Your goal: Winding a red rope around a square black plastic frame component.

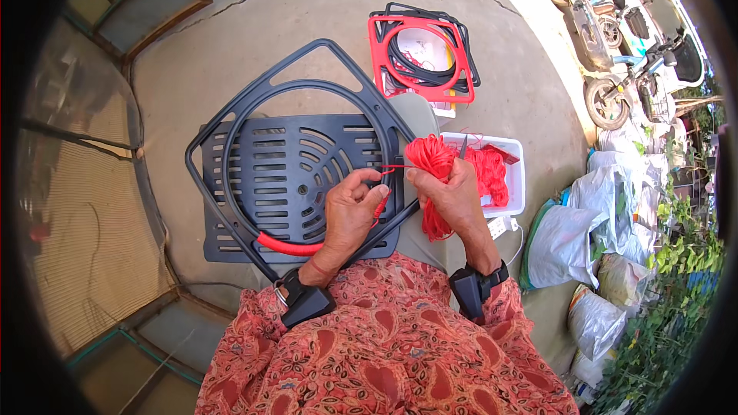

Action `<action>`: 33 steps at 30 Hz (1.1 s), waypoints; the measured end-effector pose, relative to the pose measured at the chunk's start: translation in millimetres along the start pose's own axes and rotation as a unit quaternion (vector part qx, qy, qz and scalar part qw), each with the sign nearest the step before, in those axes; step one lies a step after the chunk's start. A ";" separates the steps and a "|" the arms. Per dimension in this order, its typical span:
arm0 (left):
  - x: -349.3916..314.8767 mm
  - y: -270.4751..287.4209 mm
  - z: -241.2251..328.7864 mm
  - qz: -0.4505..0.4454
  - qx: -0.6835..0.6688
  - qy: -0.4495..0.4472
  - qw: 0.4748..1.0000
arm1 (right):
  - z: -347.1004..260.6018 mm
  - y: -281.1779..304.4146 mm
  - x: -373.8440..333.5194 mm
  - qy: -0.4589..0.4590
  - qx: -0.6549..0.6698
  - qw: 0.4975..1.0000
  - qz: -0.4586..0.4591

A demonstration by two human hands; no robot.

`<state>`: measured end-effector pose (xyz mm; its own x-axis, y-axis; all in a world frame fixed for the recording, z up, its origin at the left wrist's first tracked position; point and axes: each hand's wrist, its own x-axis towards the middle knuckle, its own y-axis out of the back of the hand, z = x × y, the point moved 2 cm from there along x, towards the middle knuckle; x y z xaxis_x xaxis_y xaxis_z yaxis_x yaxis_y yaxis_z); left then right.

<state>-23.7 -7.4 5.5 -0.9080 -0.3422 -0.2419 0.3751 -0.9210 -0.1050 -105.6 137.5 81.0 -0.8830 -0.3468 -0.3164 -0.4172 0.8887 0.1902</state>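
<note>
A black frame [270, 79], square with a round ring inside it, lies tilted over a dark slotted plastic board [223, 250] at my lap. Red cord is wound tightly round the ring's near side [288, 245], and more coils show beside my left fingertips. My left hand [352, 211] is closed, pinching the cord by the ring's right side. A short strand runs from there to a bundle of red cord [432, 155], which my right hand [452, 194] grips. A dark pointed tip [463, 146] sticks up behind the right hand; its kind I cannot make out.
A white bin [520, 177] with more red cord stands right of my hands. Further off, red and black frames [379, 38] are stacked over another white container. White sacks [565, 234] and parked two-wheelers [607, 100] are at the right, framed screens [73, 238] at the left.
</note>
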 end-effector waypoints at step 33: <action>3.4 -6.1 25.6 -0.179 -0.193 0.213 0.941 | -9.2 6.4 -41.4 -0.052 0.062 0.981 -0.177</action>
<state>-33.8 -7.7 30.0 -0.8628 0.1580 -0.4802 0.1741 -0.7989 -0.5757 -73.6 154.7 103.9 -0.6581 -0.6134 -0.4366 -0.6583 0.7502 -0.0617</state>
